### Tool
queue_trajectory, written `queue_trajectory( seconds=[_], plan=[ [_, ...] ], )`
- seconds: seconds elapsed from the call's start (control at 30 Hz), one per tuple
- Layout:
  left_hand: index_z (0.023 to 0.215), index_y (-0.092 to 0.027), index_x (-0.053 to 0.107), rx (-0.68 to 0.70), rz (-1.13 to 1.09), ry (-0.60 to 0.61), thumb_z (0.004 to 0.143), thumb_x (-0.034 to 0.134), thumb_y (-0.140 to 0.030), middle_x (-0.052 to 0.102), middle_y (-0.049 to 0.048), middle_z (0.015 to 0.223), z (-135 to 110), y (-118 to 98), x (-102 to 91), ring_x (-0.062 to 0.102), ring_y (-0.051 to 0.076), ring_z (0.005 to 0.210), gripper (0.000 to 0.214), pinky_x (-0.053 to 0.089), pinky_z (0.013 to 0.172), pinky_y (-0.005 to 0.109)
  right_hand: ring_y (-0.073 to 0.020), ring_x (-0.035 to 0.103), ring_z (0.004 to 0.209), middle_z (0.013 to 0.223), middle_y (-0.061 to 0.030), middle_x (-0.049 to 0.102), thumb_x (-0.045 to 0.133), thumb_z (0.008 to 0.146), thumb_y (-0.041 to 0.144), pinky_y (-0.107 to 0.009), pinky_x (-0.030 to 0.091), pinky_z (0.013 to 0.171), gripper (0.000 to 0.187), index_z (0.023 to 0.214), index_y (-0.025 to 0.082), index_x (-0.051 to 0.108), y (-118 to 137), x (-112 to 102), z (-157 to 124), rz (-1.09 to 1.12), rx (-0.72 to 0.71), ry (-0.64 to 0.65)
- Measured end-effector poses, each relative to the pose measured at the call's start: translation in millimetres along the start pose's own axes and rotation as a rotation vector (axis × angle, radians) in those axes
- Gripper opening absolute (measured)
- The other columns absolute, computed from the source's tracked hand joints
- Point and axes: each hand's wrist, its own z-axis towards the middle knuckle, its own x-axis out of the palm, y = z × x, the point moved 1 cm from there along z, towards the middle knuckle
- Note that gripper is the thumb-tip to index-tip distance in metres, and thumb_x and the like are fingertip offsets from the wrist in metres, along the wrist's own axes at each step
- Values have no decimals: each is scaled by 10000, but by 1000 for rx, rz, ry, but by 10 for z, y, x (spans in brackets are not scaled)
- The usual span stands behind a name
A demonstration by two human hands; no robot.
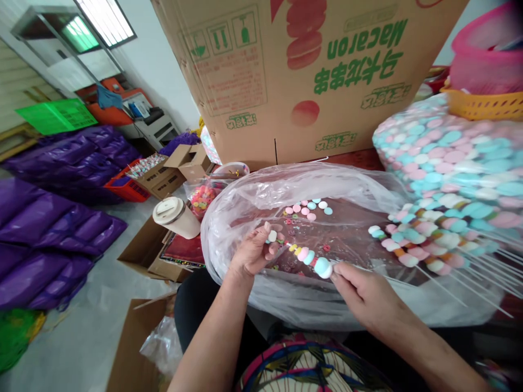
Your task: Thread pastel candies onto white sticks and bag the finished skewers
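Note:
My right hand (363, 291) grips the lower end of a candy skewer (309, 257), threaded with pink, blue, white, red and yellow pieces. The skewer points up and left, its bare tip at my left hand (255, 250). The fingers of that hand are curled around a few small candies, among them a white one (272, 236). Beyond the hands, loose pink, blue and white candies (305, 211) lie on the plastic-lined work surface, with small ring-shaped pieces (291, 221) near them. A pile of filled skewers (429, 237) lies to the right, sticks toward me.
Clear plastic sheeting (229, 218) is bunched around the work area. A large cardboard box (294, 81) stands behind it. A big bag of candies (453, 158) sits at right under a yellow basket (486, 104). A lidded cup (176, 216) and a bag of colourful rings (204, 197) stand left.

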Motion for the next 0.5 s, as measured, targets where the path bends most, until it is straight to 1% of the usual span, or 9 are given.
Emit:
queue_trajectory(
  seconds=[0.07, 0.13, 0.3, 0.4, 0.5],
  plan=[
    [907, -91, 652, -5, -7, 38, 676, 739, -479, 626, 52, 712, -35, 7, 52, 446, 39, 440, 460, 256, 352, 152, -125, 379, 471, 496, 14, 455, 333, 869, 398, -261, 246, 477, 300, 625, 224, 350, 45, 43, 25, -23, 2, -8],
    [892, -85, 656, -26, -16, 59, 705, 716, -454, 608, 44, 706, -52, 19, 97, 455, 48, 455, 417, 266, 357, 160, -126, 376, 474, 502, 10, 460, 329, 868, 396, -263, 243, 483, 299, 625, 224, 343, 78, 81, 44, -32, 1, -30],
    [904, -82, 651, -67, -32, 40, 732, 675, -295, 607, 38, 699, -45, 44, 109, 471, 56, 448, 275, 260, 358, 163, -127, 381, 481, 520, 9, 456, 325, 866, 366, -266, 246, 499, 281, 623, 225, 338, 101, 113, 55, -55, -33, -38],
    [929, -82, 651, -76, -48, 50, 726, 671, -267, 623, 45, 689, -37, 62, 107, 477, 64, 439, 275, 252, 359, 164, -130, 383, 479, 524, 9, 457, 323, 862, 346, -270, 238, 503, 266, 625, 226, 343, 103, 124, 63, -87, -36, -42],
    [928, -86, 656, -93, -40, 40, 710, 692, -274, 653, 69, 721, -40, 72, 118, 484, 65, 435, 290, 252, 366, 165, -129, 380, 469, 516, 10, 456, 327, 860, 332, -272, 232, 505, 261, 624, 225, 355, 101, 147, 74, -113, -45, -39]
  ],
)
